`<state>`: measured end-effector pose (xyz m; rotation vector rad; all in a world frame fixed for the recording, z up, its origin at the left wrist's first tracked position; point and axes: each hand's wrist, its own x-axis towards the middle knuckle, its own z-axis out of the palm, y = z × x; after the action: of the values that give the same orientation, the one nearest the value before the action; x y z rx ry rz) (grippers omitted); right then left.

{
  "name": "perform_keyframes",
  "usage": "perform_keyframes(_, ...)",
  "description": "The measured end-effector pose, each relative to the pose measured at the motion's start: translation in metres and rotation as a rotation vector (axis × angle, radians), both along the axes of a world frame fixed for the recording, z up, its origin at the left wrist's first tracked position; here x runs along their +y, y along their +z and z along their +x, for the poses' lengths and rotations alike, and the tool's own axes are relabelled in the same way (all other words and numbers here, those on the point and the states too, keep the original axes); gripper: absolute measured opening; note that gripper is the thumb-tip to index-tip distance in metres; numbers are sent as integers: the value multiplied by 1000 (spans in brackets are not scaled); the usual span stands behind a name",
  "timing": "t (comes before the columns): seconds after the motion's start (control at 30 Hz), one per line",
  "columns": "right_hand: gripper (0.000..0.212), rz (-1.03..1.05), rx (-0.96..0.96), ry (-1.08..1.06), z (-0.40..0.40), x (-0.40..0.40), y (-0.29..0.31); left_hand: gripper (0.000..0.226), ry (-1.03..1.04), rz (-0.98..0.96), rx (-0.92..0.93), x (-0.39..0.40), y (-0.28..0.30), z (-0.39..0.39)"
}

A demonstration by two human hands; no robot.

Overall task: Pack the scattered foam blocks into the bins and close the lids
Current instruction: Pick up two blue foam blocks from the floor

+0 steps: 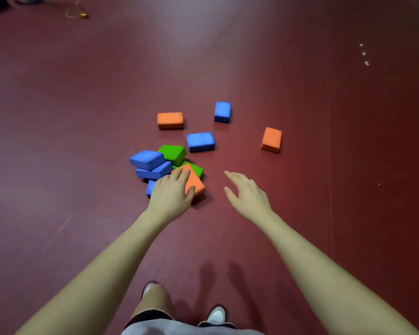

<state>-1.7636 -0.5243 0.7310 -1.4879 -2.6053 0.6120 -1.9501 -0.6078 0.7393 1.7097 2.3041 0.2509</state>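
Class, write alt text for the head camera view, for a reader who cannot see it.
A person's left hand grips the nearest orange foam block in a pile of blue and green blocks on a dark red floor, while the right hand hovers open beside it. Four more blocks lie scattered beyond; no bins are visible.

The floor (82, 117) is dark red and a bit shiny. Far away at the top left lies a thin loop of string (74, 10) with a small yellow thing (84, 15) at its end. On the right side are three little white spots (364, 53) in a row. At the bottom are two white shoes (217, 314), standing on the floor.
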Motion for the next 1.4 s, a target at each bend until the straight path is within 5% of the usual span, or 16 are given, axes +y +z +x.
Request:
perform_keyframes(0.4,51,-51,-31,89,-179,130,-43,48,67,-45,-29,116,-38,-186)
perform_keyframes(0.77,50,-225,-94,34,-372,228,-144,51,99,-221,-83,221,-138,-376)
perform_keyframes(1.13,54,-206,-238,274,-463,311,-372,82,223,-203,-166,269,-375,-449)
perform_keyframes(1.4,56,-81,-115,262,-517,366,-572,59,355,-209,-105,327,-573,-470)
